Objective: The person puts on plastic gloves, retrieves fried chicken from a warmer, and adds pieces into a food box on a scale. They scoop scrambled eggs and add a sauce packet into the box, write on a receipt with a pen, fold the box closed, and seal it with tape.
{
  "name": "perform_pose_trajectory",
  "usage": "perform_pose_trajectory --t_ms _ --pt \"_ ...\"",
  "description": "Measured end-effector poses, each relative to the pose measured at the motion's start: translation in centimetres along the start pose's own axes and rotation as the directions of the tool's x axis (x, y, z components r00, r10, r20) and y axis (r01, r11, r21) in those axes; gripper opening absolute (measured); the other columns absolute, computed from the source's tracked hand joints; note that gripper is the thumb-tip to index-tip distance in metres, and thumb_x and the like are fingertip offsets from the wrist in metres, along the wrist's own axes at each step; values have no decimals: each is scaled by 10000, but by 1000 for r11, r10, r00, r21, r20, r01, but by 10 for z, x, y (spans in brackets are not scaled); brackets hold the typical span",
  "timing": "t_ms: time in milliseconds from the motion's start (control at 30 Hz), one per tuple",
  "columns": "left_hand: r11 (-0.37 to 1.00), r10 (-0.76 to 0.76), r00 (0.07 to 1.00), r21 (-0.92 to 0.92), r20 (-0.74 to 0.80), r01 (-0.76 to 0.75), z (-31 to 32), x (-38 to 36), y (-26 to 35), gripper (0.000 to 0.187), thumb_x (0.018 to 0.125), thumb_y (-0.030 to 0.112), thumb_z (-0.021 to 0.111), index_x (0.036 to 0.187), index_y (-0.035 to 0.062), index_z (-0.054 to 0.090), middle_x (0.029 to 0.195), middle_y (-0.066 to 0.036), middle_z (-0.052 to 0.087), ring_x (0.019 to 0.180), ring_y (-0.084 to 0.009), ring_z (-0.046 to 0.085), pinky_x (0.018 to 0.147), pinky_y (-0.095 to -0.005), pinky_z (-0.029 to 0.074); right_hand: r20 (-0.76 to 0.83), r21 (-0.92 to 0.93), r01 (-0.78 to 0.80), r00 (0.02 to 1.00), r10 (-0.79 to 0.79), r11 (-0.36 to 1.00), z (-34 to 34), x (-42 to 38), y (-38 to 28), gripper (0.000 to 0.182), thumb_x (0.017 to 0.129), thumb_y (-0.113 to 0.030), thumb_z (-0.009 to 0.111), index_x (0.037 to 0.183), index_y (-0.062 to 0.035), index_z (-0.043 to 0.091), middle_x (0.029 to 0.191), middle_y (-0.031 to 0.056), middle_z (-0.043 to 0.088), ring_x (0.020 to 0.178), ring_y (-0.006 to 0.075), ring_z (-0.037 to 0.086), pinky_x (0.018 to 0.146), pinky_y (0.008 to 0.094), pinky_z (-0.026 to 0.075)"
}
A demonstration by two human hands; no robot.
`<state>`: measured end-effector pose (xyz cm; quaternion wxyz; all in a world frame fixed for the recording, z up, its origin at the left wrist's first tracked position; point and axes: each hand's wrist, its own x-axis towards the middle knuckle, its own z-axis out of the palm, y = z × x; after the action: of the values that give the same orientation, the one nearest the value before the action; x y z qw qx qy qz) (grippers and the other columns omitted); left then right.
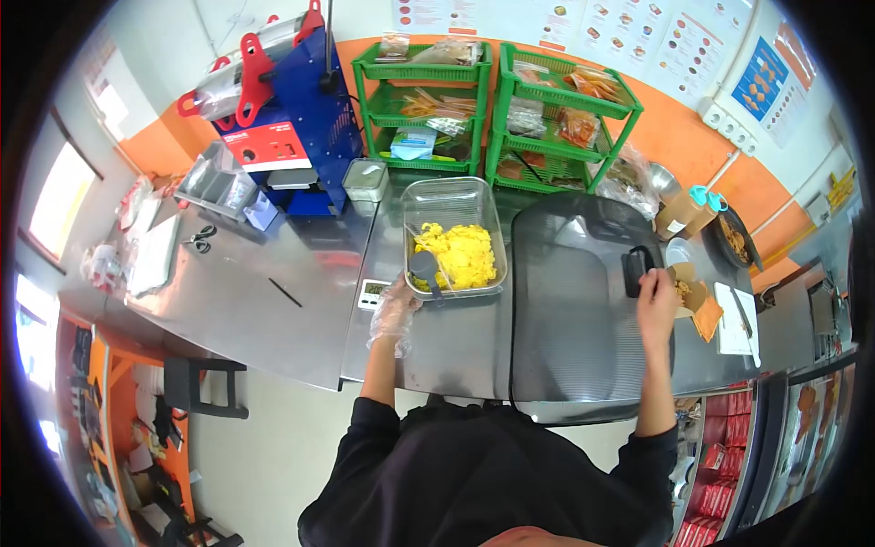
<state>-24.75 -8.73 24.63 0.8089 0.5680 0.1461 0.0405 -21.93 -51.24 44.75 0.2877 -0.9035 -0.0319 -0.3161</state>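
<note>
My left hand (396,303), in a clear plastic glove, grips the near left corner of a clear plastic container (499,196); some of its fingers are hidden. Inside the container lies a yellow, crumbly food resembling scrambled egg (469,255), with a dark scoop (424,266) resting in it. Beside that hand, a small digital scale (371,294) shows from under the container's corner. My bare right hand (656,305) is closed at the black handle (637,270) of a large, dark, translucent lid (574,319), which lies over the right part of the counter.
Green shelf racks (422,118) with bagged food stand behind. A blue-and-red machine (301,137) is at the back left, scissors (200,239) in front. Rightward are an open carton (690,296), a white board (736,319) with a knife, sauce bottles (684,211) and a pan (732,239).
</note>
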Motion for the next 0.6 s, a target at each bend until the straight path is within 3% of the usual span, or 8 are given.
perform_pose_trajectory --t_ms 133,233,333,400,433,500,533,600 --pt "995 3 999 98 53 -8 -6 -1 0 482 886 283 644 1338 134 571 904 89 584 729 -33 417 678 -210 367 32 84 -44 999 41 996 -6 4 -37 303 986 -205 482 815 19 594 727 187 653 675 363 645 610 421 471" --pt "1000 -11 984 -21 179 15 -7 -3 -5 473 899 239 627 1349 110 559 888 85 582 718 -37 432 661 -197 378 40 101 -62 997 59 993 23 0 -70 308 986 -208 473 826 18 608 768 183 681 722 354 669 647 410 495" --pt "999 -26 991 39 132 21 3 -14 -5 424 900 219 599 1289 51 577 803 64 558 677 -62 441 624 -223 381 59 142 -86 995 78 986 66 -2 -94 280 966 -188 482 835 19 619 778 182 689 751 370 674 673 438 508" --pt "996 -5 984 83 180 -10 -6 -16 -13 432 938 253 572 1301 21 557 866 37 617 733 -83 523 679 -230 441 86 164 -63 995 49 985 91 -3 -108 263 952 -176 492 836 21 621 760 183 686 737 387 668 674 465 514" --pt "996 79 986 30 145 -85 -16 -5 -38 448 958 298 548 1304 12 552 943 2 644 809 -109 568 743 -242 466 74 203 -48 997 34 978 106 -5 -113 264 948 -175 495 829 26 618 744 202 675 724 403 661 667 484 513" --pt "977 -159 979 -122 130 175 -15 -17 -16 552 994 437 467 1301 -14 551 1186 -103 650 1064 -200 617 951 -297 469 68 217 -35 997 21 975 130 -11 -122 266 942 -172 498 817 35 610 718 241 651 708 434 648 656 516 508" --pt "979 -154 977 -113 146 171 -16 -29 -4 552 994 437 467 1301 -14 551 1186 -103 650 1064 -200 617 951 -297 469 71 192 -37 997 24 981 139 -13 -127 267 940 -169 499 811 40 605 707 261 639 705 448 641 651 530 505" --pt "981 -172 984 -100 -48 166 -18 -59 22 567 985 460 469 1327 13 537 1256 -103 615 1073 -259 611 952 -356 475 63 243 -63 997 49 968 157 -19 -128 260 937 -163 501 809 42 596 708 278 630 701 465 634 648 541 504"
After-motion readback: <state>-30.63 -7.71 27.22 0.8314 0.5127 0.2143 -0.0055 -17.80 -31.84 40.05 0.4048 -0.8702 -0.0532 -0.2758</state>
